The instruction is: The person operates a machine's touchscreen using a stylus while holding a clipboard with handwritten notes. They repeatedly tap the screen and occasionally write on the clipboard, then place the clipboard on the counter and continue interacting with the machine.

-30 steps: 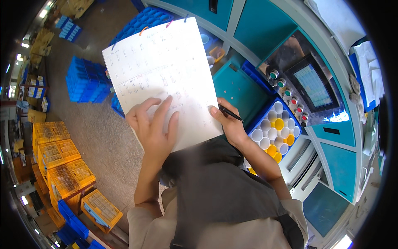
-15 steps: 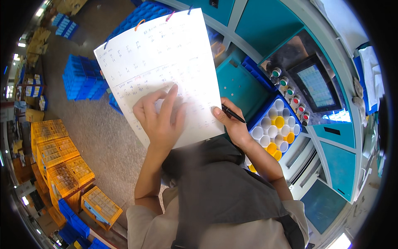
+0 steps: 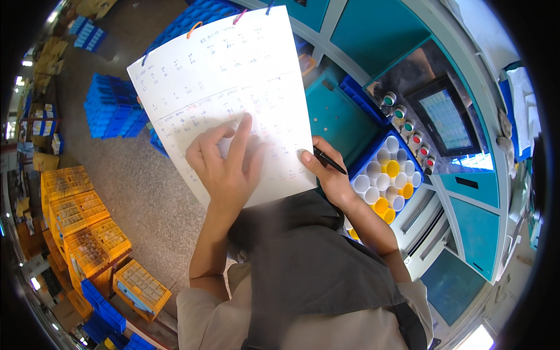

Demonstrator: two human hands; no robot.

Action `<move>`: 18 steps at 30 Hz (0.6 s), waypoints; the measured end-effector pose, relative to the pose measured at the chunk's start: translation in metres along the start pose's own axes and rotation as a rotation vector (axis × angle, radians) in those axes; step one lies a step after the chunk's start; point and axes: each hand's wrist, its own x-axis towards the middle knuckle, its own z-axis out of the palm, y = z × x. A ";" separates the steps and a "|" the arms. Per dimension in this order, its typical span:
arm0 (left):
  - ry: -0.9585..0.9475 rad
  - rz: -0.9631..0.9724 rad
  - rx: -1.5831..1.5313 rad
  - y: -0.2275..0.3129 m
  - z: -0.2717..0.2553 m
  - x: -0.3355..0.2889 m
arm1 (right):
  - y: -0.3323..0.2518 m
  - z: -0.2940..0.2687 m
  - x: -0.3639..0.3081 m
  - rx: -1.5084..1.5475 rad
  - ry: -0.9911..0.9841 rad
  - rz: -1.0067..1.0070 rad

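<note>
A white ring-bound pad of paper point(image 3: 268, 64) with handwritten rows and coloured loops along its top edge is held up before my chest. My right hand point(image 3: 331, 175) grips its lower right edge, the thumb on the page. The same hand also holds a black pen point(image 3: 329, 160), which sticks out to the right. Over the lower half of the page lies my left hand point(image 3: 224, 163), its index finger stretched out and touching or just above the writing. The other fingers are apart and bent, with nothing held. The underside of the pad and most of my right fingers are hidden.
To the right, a blue crate of white and yellow cups point(image 3: 382, 182) stands below a machine panel with buttons and a screen point(image 3: 446, 119). At left are stacked blue trays point(image 3: 116, 108) and yellow crates point(image 3: 87, 224) on the floor. Teal machine doors point(image 3: 373, 35) rise behind.
The pad has shifted slightly up and to the left in the picture. My left index finger has moved up a little on the page. My right grip is the same.
</note>
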 end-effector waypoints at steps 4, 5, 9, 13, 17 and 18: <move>-0.004 0.008 0.012 0.001 0.000 0.001 | 0.001 0.000 0.000 -0.007 0.011 0.008; -0.010 0.003 0.006 0.001 -0.001 0.001 | 0.001 -0.001 -0.001 -0.013 0.014 0.015; -0.018 0.003 0.001 0.002 -0.001 0.002 | 0.002 -0.002 -0.001 -0.037 0.015 0.028; -0.025 -0.009 0.001 0.003 0.000 0.002 | 0.002 -0.002 0.000 -0.016 0.008 0.031; -0.034 -0.001 0.018 0.001 -0.001 0.000 | 0.000 0.000 -0.001 -0.003 0.006 0.016; -0.049 0.004 0.026 0.000 -0.002 -0.001 | 0.000 0.000 -0.001 -0.007 0.008 0.019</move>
